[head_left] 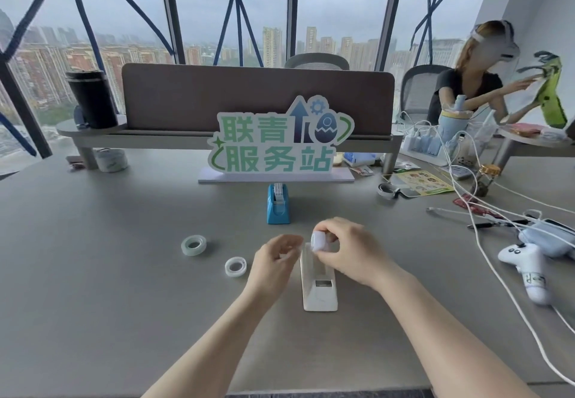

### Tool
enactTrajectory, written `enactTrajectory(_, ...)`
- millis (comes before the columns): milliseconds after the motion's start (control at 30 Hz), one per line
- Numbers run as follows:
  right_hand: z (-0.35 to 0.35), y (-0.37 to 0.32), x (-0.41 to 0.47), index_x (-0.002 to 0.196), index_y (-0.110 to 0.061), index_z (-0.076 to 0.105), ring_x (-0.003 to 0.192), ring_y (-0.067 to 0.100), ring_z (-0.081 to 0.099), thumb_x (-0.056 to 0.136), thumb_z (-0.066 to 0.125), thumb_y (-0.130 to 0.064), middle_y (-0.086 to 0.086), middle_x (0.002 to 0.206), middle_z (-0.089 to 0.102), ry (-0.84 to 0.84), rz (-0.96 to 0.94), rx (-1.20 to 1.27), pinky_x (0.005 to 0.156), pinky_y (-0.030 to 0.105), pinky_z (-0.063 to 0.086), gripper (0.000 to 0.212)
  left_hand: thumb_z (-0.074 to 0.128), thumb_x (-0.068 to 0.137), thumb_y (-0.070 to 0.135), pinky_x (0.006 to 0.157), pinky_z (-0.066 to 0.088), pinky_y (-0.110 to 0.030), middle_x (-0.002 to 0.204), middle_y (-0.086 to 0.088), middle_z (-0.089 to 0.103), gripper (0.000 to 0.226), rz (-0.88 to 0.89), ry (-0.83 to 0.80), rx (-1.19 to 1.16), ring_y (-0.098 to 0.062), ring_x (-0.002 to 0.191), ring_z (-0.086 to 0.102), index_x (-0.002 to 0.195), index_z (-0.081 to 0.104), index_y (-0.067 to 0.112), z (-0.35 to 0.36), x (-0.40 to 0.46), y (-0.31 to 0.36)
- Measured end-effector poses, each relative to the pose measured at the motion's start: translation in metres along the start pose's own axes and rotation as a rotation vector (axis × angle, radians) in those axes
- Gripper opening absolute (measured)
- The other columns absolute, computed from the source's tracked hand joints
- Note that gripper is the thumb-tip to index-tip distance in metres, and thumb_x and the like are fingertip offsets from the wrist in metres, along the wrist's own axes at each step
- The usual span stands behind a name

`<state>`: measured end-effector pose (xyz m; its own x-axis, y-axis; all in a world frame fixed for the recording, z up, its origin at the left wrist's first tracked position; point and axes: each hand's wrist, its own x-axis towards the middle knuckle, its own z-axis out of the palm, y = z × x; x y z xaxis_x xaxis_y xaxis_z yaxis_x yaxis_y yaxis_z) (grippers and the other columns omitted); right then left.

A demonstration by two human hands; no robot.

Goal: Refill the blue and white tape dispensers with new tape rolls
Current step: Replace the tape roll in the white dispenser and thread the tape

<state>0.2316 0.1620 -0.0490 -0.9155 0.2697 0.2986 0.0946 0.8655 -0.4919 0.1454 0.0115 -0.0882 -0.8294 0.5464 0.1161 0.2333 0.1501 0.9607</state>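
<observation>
Refilling the white dispenser [319, 285] at the near middle of the desk [124, 304], with right hand [345, 253] fingers clamped on a tape roll [319, 241] over its cradle, left hand [275, 260] fingers pinched, on what cannot tell; next, probably seating the roll squarely.

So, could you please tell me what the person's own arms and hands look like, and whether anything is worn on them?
Both forearms are bare right to the bottom edge of the picture: no sleeves show. The left hand and right hand wear no gloves, and no watch, bracelet or ring is visible. The fingernails are too blurred to judge.
</observation>
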Motion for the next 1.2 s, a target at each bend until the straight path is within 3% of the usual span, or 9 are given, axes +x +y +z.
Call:
enactTrajectory(233, -0.002, -0.016, -0.005, 0.096, -0.030, 0.065, 0.075, 0.006, 0.053, 0.077, 0.067, -0.029, -0.011, 0.090, 0.060, 0.049, -0.039, -0.027, 0.063, 0.022, 0.041, 0.019, 0.066, 0.084, 0.015, 0.054, 0.041, -0.010, 0.059, 0.013, 0.062, 0.006, 0.049, 0.058, -0.084, 0.001, 0.055, 0.053, 0.079, 0.070, 0.014, -0.012, -0.003, 0.009)
enactTrajectory(400, 0.007, -0.026, -0.007, 0.108, -0.028, 0.068, 0.079, 0.009, 0.054, 0.077, 0.073, -0.025, -0.008, 0.096, 0.061, -0.006, -0.032, 0.012, 0.060, 0.010, 0.035, 0.031, 0.070, 0.081, 0.017, 0.053, 0.043, -0.011, 0.072, 0.003, 0.067, 0.010, 0.052, -0.002, -0.127, -0.004, 0.061, 0.055, 0.092, 0.070, 0.017, -0.016, -0.012, 0.003)
enactTrajectory(467, 0.011, -0.030, -0.007, 0.114, -0.026, 0.068, 0.085, 0.011, 0.057, 0.078, 0.073, -0.023, -0.006, 0.100, 0.061, -0.014, -0.035, 0.034, 0.065, 0.013, 0.040, 0.036, 0.072, 0.080, 0.014, 0.053, 0.043, -0.011, 0.077, -0.001, 0.070, 0.014, 0.048, -0.016, -0.153, -0.004, 0.062, 0.056, 0.095, 0.071, 0.015, -0.018, -0.014, 0.002)
enactTrajectory(567, 0.014, -0.035, -0.006, 0.117, -0.025, 0.068, 0.088, 0.012, 0.058, 0.079, 0.072, -0.022, -0.003, 0.101, 0.060, -0.014, -0.016, 0.064, 0.071, 0.019, 0.042, 0.038, 0.073, 0.078, 0.010, 0.052, 0.044, -0.011, 0.071, 0.000, 0.069, 0.015, 0.031, 0.021, -0.181, -0.005, 0.060, 0.056, 0.093, 0.072, 0.012, -0.022, -0.016, 0.002)
enactTrajectory(733, 0.018, -0.036, -0.004, 0.117, -0.025, 0.068, 0.085, 0.012, 0.054, 0.077, 0.072, -0.017, -0.002, 0.099, 0.061, -0.024, 0.022, 0.068, 0.063, 0.008, 0.036, 0.041, 0.074, 0.076, 0.005, 0.052, 0.043, -0.017, 0.056, 0.006, 0.065, 0.010, 0.033, 0.061, -0.151, -0.007, 0.054, 0.056, 0.073, 0.069, 0.014, -0.027, -0.014, -0.001)
enactTrajectory(833, 0.018, -0.038, -0.004, 0.104, -0.024, 0.071, 0.084, 0.019, 0.056, 0.074, 0.070, -0.015, 0.002, 0.092, 0.062, -0.030, 0.026, 0.051, 0.071, 0.031, 0.048, 0.031, 0.072, 0.078, 0.007, 0.054, 0.045, -0.023, 0.058, 0.004, 0.066, 0.016, 0.027, 0.076, -0.115, -0.010, 0.057, 0.056, 0.069, 0.071, 0.021, -0.027, -0.014, -0.002)
enactTrajectory(900, 0.019, -0.037, -0.004, 0.099, -0.022, 0.070, 0.082, 0.022, 0.057, 0.073, 0.067, -0.014, 0.004, 0.087, 0.062, -0.036, 0.029, 0.037, 0.072, 0.037, 0.049, 0.027, 0.071, 0.079, 0.008, 0.056, 0.046, -0.025, 0.061, -0.001, 0.067, 0.014, 0.023, 0.067, -0.121, -0.012, 0.059, 0.058, 0.072, 0.072, 0.020, -0.027, -0.016, -0.001)
enactTrajectory(1033, 0.020, -0.035, -0.005, 0.097, -0.017, 0.068, 0.082, 0.023, 0.058, 0.072, 0.065, -0.012, 0.004, 0.085, 0.063, -0.039, 0.015, 0.026, 0.073, 0.041, 0.051, 0.026, 0.073, 0.078, 0.008, 0.056, 0.047, -0.028, 0.060, 0.001, 0.067, 0.012, 0.014, 0.041, -0.132, -0.013, 0.061, 0.058, 0.073, 0.072, 0.018, -0.027, -0.019, 0.000)
enactTrajectory(1200, 0.019, -0.041, -0.004, 0.105, -0.028, 0.070, 0.078, 0.013, 0.055, 0.074, 0.073, -0.019, -0.009, 0.083, 0.056, -0.035, -0.008, 0.047, 0.067, 0.026, 0.045, 0.032, 0.073, 0.078, 0.013, 0.057, 0.050, -0.031, 0.063, 0.002, 0.067, 0.004, -0.001, 0.038, -0.106, -0.011, 0.054, 0.053, 0.078, 0.070, 0.015, -0.028, -0.020, 0.002)
